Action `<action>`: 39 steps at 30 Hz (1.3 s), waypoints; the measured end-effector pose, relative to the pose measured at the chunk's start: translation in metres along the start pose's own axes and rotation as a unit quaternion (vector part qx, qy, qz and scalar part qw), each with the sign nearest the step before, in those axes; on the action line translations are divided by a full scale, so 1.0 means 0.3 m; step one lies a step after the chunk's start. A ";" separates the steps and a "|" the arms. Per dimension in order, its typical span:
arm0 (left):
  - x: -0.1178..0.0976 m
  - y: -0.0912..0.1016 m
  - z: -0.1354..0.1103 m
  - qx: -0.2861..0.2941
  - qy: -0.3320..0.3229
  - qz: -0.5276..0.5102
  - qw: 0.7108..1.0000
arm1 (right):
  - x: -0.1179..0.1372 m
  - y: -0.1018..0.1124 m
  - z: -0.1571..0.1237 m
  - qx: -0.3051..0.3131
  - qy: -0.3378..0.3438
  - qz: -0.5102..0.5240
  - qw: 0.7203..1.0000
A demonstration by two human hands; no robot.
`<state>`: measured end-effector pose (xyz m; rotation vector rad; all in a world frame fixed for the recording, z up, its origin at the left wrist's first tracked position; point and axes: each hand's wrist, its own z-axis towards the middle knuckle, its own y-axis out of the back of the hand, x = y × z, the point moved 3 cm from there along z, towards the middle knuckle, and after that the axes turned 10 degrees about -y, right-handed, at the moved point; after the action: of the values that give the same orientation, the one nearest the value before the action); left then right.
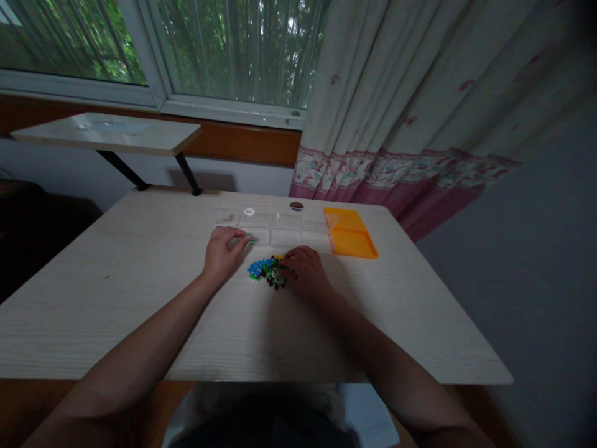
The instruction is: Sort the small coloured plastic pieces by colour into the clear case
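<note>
A small heap of tiny building bricks [263, 269] in blue, green, black, yellow and dark red lies on the table. My right hand [305, 269] rests at the heap's right side, its curled fingers among the pieces; whether it grips one is hidden. At the near left part of a clear compartment box [286, 237], my left hand [224, 252] pinches a small green brick [249, 238] between thumb and fingertips, over a front compartment. The box's cells are see-through and hard to make out.
An orange two-part tray [352, 233] lies beside the clear box on the right. A raised shelf [107, 134] on black legs stands at the table's back left. Behind the pale wooden table [140, 298] are a window and a curtain [373, 124].
</note>
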<state>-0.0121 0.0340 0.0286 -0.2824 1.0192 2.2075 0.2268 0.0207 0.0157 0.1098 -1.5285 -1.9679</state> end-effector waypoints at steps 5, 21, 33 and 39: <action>0.016 -0.002 -0.002 -0.011 0.033 -0.011 0.999 | -0.001 0.003 0.001 0.002 -0.006 -0.011 1.000; 0.041 -0.023 -0.014 -0.039 0.044 -0.050 0.997 | 0.005 0.017 0.002 0.002 -0.009 -0.020 1.000; 0.038 -0.022 -0.014 -0.029 0.052 -0.053 0.997 | 0.006 0.006 -0.001 -0.005 0.001 -0.031 1.000; 0.039 -0.023 -0.015 -0.029 0.046 -0.049 0.997 | 0.015 0.005 -0.002 -0.012 -0.011 -0.043 0.999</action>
<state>-0.0165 0.0397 0.0163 -0.4556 0.9699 2.1544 0.2240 0.0177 0.0182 0.1461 -1.5372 -2.0607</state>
